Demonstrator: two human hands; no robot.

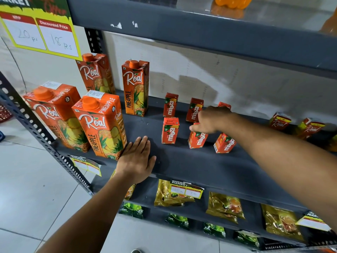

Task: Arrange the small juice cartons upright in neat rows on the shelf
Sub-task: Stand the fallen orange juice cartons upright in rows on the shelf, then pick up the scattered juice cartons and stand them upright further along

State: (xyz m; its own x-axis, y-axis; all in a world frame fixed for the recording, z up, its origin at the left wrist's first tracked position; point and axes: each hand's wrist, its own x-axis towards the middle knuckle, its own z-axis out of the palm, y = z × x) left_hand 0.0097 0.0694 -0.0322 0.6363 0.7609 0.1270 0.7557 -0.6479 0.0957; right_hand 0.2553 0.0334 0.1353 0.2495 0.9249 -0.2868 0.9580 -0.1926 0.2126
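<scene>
- Head view: the dark grey shelf [182, 161] holds 6 small Maaza cartons [170, 130] in 2 rows of 3, all standing, the front middle and front right ones leaning a little.
- The right hand [212, 118] reaches over the middle of the group, fingertips on the top of the front middle carton [197, 138]; whether it grips or only touches cannot be told.
- The back right carton [224, 105] is mostly hidden behind that hand.
- The left hand [138, 159] lies flat and unclenched on the shelf's front edge, holding nothing, touching the side of the nearest large Real pineapple carton [102, 125].
- 4 large pineapple cartons fill the shelf's left end, well apart from the small ones.
- 2 small Real cartons [279, 122] stand at the far right, beyond the right forearm.
- Below, gold tea packets [225, 207] and green packets [177, 220] lie on the lower shelf.
- A yellow price sign [42, 31] hangs top left.
</scene>
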